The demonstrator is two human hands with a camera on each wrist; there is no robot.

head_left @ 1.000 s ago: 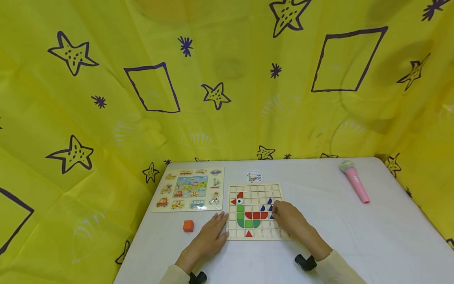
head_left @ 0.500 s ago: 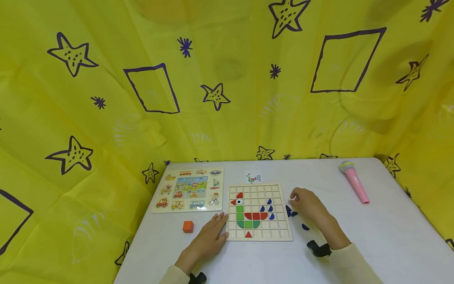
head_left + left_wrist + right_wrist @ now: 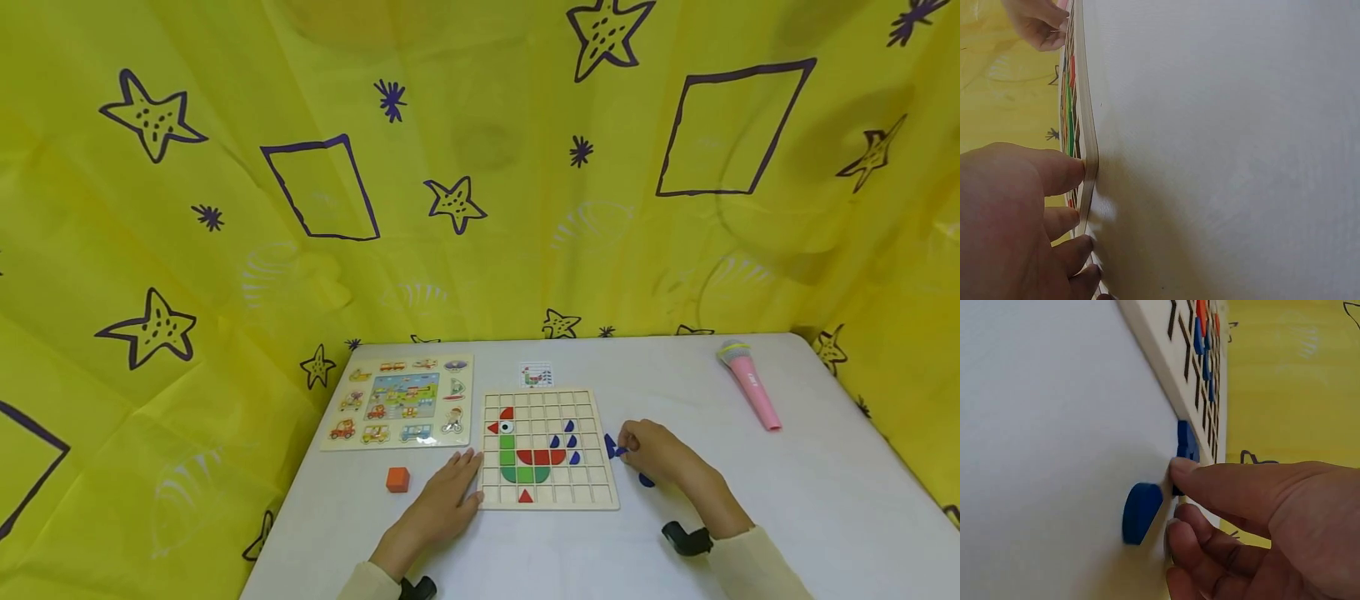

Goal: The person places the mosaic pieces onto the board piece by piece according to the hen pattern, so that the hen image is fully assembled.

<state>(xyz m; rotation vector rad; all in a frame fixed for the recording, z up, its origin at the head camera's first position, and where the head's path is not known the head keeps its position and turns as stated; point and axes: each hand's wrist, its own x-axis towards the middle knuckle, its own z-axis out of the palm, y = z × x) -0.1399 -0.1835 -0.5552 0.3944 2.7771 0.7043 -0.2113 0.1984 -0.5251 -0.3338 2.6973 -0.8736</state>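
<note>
My right hand (image 3: pixel 660 454) pinches a small blue piece (image 3: pixel 1186 445) between thumb and fingertips on the white table (image 3: pixel 750 500), just beside the right edge of the wooden grid board (image 3: pixel 547 448). A second blue piece (image 3: pixel 1141 512) lies flat on the table, close under my fingers. My left hand (image 3: pixel 442 500) rests with fingers straight against the board's left edge. An orange block (image 3: pixel 398 478) sits further left, near a vehicle puzzle board (image 3: pixel 401 400); a pink microphone (image 3: pixel 750 383) lies well apart.
</note>
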